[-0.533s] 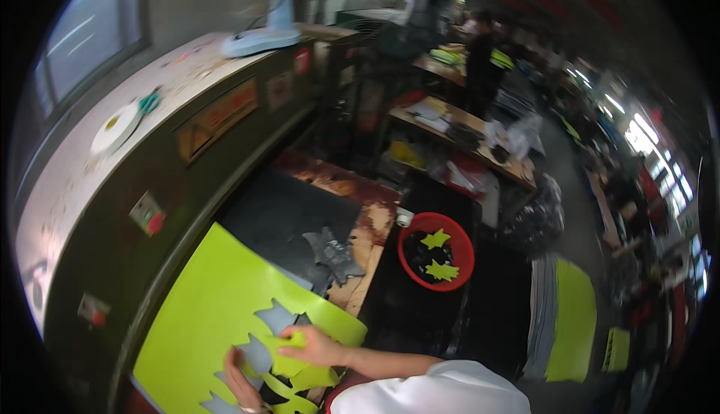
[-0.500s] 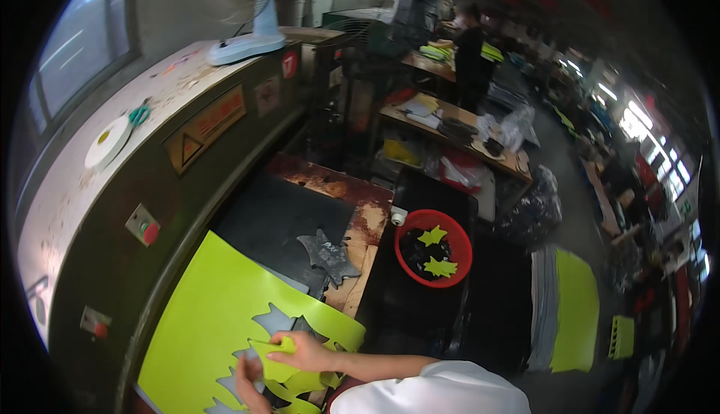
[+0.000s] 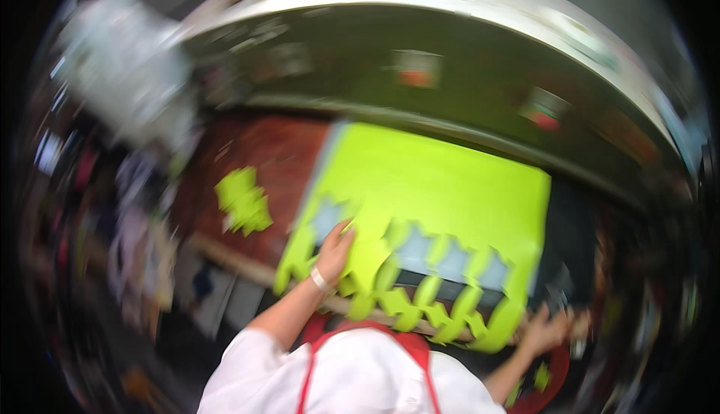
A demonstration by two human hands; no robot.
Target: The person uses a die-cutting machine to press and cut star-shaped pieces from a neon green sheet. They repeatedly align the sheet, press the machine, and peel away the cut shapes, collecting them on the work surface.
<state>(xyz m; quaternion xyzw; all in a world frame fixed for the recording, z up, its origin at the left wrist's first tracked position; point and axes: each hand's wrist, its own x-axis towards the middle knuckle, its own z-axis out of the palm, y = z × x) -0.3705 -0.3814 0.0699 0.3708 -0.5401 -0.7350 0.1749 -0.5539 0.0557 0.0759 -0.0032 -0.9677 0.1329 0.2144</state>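
Observation:
A bright yellow-green sheet (image 3: 450,181) lies over a grey layer, its near edge cut into jagged gaps and hanging strips. My left hand (image 3: 335,255), with a white band at the wrist, is at the left part of that edge. Its thumb and fingers are closed on a yellow-green piece (image 3: 367,256); where the piece parts from the sheet is unclear. Off the sheet's right near corner, my right hand (image 3: 546,330) is stretched out with fingers apart, blurred. It is close to a dark, pointed cutting die (image 3: 559,286), which is smeared.
Cut yellow-green star-like pieces (image 3: 244,200) are heaped on the reddish board (image 3: 289,159) at left. A red basin (image 3: 556,380) with similar pieces stands below my right hand. Behind the sheet rises a green machine front (image 3: 345,46) with red buttons. A pale plastic bag (image 3: 127,61) is far left.
My view has swung left and down over the sheet. My hands, close together around a yellow-green piece before, are now wide apart, the right one out toward the die.

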